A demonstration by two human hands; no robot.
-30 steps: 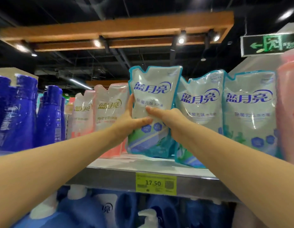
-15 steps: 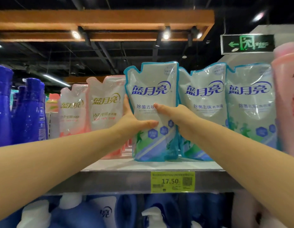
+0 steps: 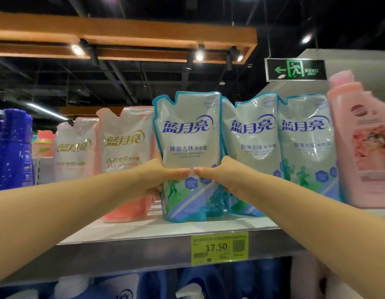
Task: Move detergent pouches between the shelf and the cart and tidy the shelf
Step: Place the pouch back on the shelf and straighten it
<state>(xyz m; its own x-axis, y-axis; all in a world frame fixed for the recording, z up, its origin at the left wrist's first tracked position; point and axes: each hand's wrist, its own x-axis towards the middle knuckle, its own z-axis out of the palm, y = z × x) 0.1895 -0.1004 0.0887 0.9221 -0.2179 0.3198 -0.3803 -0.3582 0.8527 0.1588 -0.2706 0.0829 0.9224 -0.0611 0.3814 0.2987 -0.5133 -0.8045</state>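
Note:
A blue-edged detergent pouch point(image 3: 188, 134) stands upright near the front of the white shelf point(image 3: 144, 230). My left hand point(image 3: 159, 180) grips its left side and my right hand point(image 3: 221, 175) grips its right side, with both thumbs across the front and nearly meeting. Two more blue-edged pouches point(image 3: 252, 137) point(image 3: 306, 137) stand in a row to its right. Two pink-edged pouches point(image 3: 127, 143) point(image 3: 76, 147) stand to its left. No cart is in view.
Dark blue bottles point(image 3: 11, 149) stand at the far left and a pink bottle point(image 3: 364, 143) at the far right. A yellow 17.50 price tag point(image 3: 219, 248) hangs on the shelf edge. Blue and white bottles point(image 3: 114, 288) fill the lower shelf.
The pouch went from tilted and slightly raised to standing upright on the shelf. Both hands slid lower on it and the thumbs came closer together. The view shifted left.

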